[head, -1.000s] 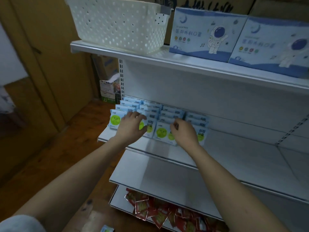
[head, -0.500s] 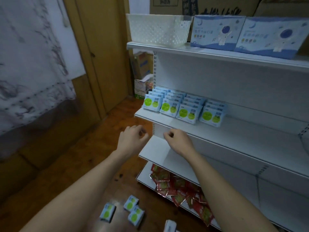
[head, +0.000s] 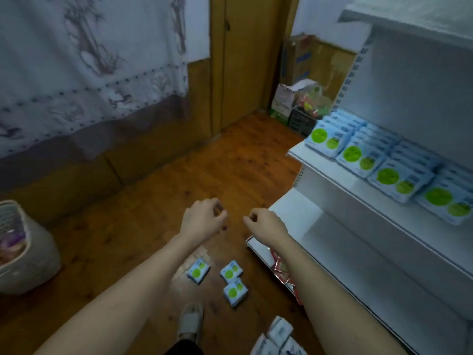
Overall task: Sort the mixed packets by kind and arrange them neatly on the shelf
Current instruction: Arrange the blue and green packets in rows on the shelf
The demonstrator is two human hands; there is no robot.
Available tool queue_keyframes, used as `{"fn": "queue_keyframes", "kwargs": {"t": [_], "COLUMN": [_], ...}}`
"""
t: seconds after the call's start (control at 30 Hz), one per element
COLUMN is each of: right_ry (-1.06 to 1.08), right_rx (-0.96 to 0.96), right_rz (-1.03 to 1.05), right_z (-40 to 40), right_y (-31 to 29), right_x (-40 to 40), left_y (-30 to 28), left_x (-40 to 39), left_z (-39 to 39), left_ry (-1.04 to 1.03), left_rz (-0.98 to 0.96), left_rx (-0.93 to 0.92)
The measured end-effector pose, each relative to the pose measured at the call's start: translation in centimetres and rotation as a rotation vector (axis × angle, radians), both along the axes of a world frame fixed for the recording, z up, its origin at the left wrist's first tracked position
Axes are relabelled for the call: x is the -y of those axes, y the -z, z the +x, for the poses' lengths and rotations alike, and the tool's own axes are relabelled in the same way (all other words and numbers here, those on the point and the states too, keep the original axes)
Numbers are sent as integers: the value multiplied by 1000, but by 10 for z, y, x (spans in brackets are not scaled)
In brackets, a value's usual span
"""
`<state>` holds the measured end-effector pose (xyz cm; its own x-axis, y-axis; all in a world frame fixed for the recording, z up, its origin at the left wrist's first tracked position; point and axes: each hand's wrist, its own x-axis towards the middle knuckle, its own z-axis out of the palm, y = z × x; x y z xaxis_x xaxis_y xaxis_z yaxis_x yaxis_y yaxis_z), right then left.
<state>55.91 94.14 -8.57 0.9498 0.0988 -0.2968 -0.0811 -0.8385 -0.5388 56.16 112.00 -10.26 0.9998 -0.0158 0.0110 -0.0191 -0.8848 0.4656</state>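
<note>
Both hands empty, left hand (head: 202, 217) and right hand (head: 265, 224) loosely curled above three green-dot packets (head: 231, 274) on the floor (head: 143, 201); risk: stepping on them, shoe (head: 190, 321) is close.

Small shop storeroom: white retail shelving (head: 340, 175), rowed packets (head: 389, 172), stacked cartons (head: 297, 60), wooden floor (head: 158, 201).

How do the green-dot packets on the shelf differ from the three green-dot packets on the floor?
The shelf packets stand in tidy overlapping rows, leaning back on the white shelf; the floor packets lie flat and scattered on the wooden floor, each turned a different way. The shelf packets touch one another; of the floor packets, one lies apart. Both kinds look alike: pale blue with green circles.
</note>
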Motion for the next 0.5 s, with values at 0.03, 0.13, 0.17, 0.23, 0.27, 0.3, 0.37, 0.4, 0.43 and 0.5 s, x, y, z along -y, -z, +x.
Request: {"fn": "queue_keyframes", "kwargs": {"t": [0.03,0.13,0.17,0.23,0.27,0.3,0.37,0.4,0.43,0.5], "right_ry": [-22,-67,-78,-83,-74,-62,-37,-18,-2,33], "right_rx": [-39,-156,-204,-291,-336,-373,-437,-472,-511,-571], "right_rz": [1,-6,-8,-13,-21,-24,-12,-4,-1,-1], "right_z": [10,38,46,57,62,65,69,69,69,67], "right_y": [13,58,74,107,125,141,174,191,208,243], "right_x": [-16,-60,-74,-95,-103,-109,-115,-115,-114,-106], "left_y": [13,55,71,101,116,133,167,184,203,238], "left_x": [-14,-54,-66,-84,-91,-97,-106,-108,-109,-108], "left_z": [7,27,33,44,49,54,61,64,67,69], "left_ry": [-20,-71,-73,-58,-56,-61,-68,-68,-65,-65], "left_rz": [5,17,14,10,9,1,2,13,19,11], "left_rx": [-43,-193,-246,-345,-399,-449,-549,-599,-648,-738]}}
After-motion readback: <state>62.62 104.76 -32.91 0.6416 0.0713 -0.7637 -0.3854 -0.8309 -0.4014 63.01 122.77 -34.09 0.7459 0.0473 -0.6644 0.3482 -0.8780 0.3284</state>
